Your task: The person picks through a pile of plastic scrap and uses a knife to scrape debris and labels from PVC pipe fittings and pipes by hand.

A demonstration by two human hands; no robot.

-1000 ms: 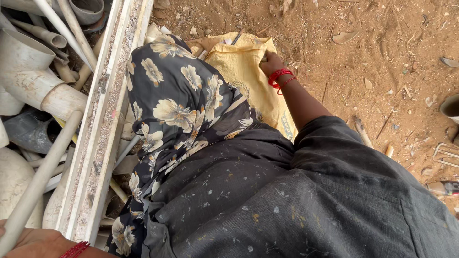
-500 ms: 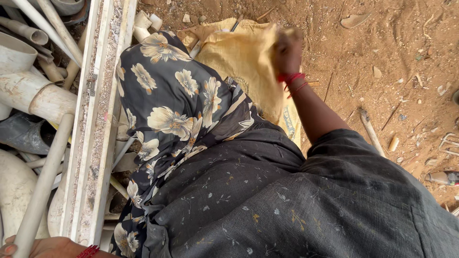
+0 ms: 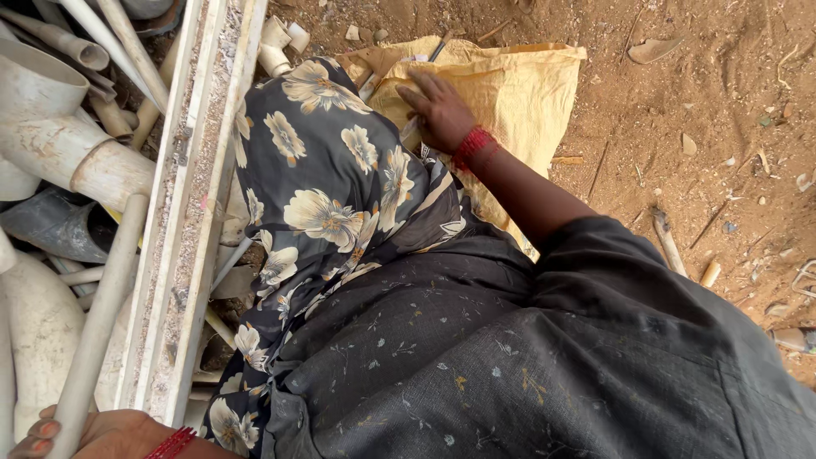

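Observation:
My right hand [image 3: 439,112], with a red thread band at the wrist, lies flat with fingers spread on a yellow woven sack [image 3: 518,85] spread on the dirt. My left hand [image 3: 102,435], at the bottom left corner, has its fingers curled around a long white plastic pipe [image 3: 100,323] that runs up along a pale metal frame [image 3: 183,212]. A dark floral cloth [image 3: 331,187] drapes down my front between the two hands and hides part of the sack.
Left of the frame lies a heap of white and grey pipes and pipe fittings [image 3: 59,153]. Short pipe pieces [image 3: 280,47] lie beside the sack's top left. The reddish dirt ground [image 3: 705,127] on the right is scattered with sticks and debris.
My right hand has come down from the sack's right side and settled flat on its upper left part. The left hand stays on the pipe.

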